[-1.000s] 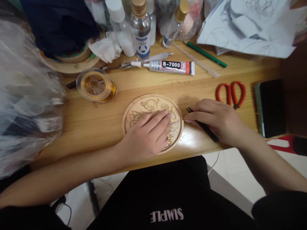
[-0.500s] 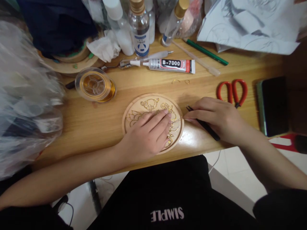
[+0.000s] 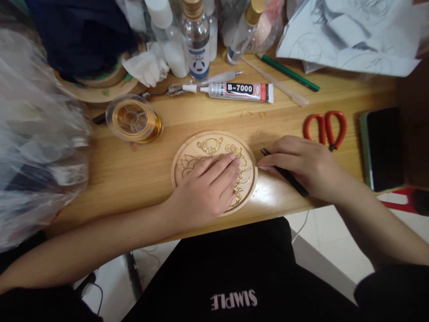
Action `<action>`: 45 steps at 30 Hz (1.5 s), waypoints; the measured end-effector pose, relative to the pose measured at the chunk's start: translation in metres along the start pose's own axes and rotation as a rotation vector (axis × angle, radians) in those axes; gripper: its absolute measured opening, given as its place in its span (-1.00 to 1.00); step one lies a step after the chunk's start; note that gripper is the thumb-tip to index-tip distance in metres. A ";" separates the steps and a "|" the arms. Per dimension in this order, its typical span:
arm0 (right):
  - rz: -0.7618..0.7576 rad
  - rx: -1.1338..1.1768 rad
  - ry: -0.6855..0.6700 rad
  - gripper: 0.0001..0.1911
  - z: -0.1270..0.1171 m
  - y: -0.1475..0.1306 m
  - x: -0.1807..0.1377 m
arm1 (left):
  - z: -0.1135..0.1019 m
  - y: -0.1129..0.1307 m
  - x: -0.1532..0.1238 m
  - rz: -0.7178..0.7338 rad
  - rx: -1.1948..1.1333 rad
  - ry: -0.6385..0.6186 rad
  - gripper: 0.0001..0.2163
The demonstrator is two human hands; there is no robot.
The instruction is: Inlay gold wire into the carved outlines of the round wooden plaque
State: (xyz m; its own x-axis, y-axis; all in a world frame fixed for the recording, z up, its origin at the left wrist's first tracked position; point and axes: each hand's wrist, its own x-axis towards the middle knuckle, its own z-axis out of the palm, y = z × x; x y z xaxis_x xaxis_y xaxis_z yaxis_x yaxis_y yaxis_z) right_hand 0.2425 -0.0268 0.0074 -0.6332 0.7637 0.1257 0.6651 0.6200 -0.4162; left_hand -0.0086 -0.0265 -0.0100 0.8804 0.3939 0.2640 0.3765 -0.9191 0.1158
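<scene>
A round wooden plaque (image 3: 182,154) with a raised rim lies near the desk's front edge, with gold wire outlines (image 3: 209,145) of curls and petals on its face. My left hand (image 3: 209,185) rests flat across its lower middle, fingers stretched out together, covering part of the design. Just beyond the right rim is my right hand (image 3: 301,163), closed around black tweezers (image 3: 290,179) whose tips point up and left. Its thumb and forefinger come to a pinch close to the rim; whether a wire end is between them I cannot tell.
Behind the plaque lie a B-7000 glue tube (image 3: 239,91) and two small bent gold wires (image 3: 246,114). A wire spool (image 3: 134,120) stands left; red-handled pliers or cutters (image 3: 325,129) and a phone (image 3: 382,147) lie right. Bottles (image 3: 197,49), a green pencil (image 3: 290,74) and papers (image 3: 348,40) line the back.
</scene>
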 end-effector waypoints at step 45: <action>0.009 -0.141 -0.012 -0.82 0.000 -0.011 -0.002 | 0.002 0.001 -0.001 -0.021 -0.032 -0.012 -0.68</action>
State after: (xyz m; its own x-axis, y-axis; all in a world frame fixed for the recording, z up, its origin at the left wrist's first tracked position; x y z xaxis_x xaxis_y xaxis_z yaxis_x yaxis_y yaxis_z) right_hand 0.2364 -0.0356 0.0116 -0.6310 0.7678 0.1113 0.7193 0.6328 -0.2868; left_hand -0.0084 -0.0282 -0.0119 0.8760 0.4125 0.2501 0.3854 -0.9102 0.1516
